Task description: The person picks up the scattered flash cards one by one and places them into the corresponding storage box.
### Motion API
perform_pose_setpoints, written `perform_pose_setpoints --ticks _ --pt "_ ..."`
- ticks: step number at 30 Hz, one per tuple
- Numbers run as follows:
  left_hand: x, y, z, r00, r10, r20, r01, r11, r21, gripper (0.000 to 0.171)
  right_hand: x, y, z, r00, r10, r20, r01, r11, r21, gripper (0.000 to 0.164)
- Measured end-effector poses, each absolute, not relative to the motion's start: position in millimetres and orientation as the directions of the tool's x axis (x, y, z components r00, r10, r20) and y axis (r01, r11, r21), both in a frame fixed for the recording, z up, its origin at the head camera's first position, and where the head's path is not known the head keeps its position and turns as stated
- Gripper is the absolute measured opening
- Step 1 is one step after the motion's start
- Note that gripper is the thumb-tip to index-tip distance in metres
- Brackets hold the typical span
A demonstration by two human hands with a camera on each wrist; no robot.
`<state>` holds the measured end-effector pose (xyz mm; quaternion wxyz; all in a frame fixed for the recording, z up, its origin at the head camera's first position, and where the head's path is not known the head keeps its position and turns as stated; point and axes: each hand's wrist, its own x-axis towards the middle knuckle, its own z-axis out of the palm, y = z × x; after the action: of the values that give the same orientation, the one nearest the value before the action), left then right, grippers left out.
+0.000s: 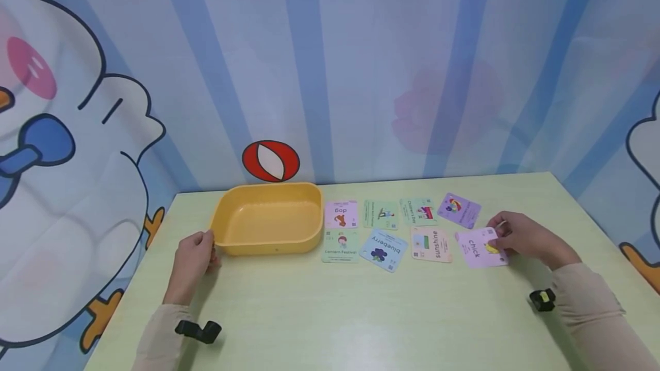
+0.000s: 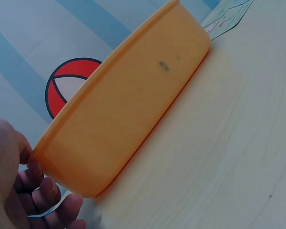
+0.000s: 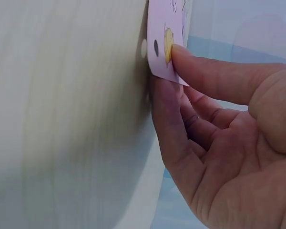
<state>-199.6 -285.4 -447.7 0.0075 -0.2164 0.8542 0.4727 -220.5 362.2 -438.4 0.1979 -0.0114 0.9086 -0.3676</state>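
Note:
My left hand (image 1: 192,262) pinches the front left corner of a yellow plastic tray (image 1: 278,248), as the left wrist view also shows, with the finger and thumb at its rim. Between thumb and index finger, my right hand (image 1: 531,239) holds a pink "chick" card (image 1: 471,249) by its right edge. In the right wrist view the card (image 3: 158,52) stands close to the tabletop, the thumb over its yellow picture. A "sunshine" card (image 1: 432,245) lies left of it, and a purple card (image 1: 459,210) lies just behind.
Several more cards lie between the tray and the right hand, among them a "dog" card (image 1: 341,214), a "Lantern Festival" card (image 1: 340,246) and a "blueberry" card (image 1: 383,249). A printed blue cloth (image 1: 356,73) rises behind the pale table (image 1: 356,319).

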Motion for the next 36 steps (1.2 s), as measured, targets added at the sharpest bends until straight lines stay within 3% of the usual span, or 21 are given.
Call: perform_pose_setpoints --ticks 36 --pt "-198.9 -286.3 -448.4 -0.913 -0.343 -0.223 -0.366 0.442 0.819 0.042 -213.8 367.6 -435.8 -0.933 -0.170 -0.319 0.134 0.657 -0.742 0.050"
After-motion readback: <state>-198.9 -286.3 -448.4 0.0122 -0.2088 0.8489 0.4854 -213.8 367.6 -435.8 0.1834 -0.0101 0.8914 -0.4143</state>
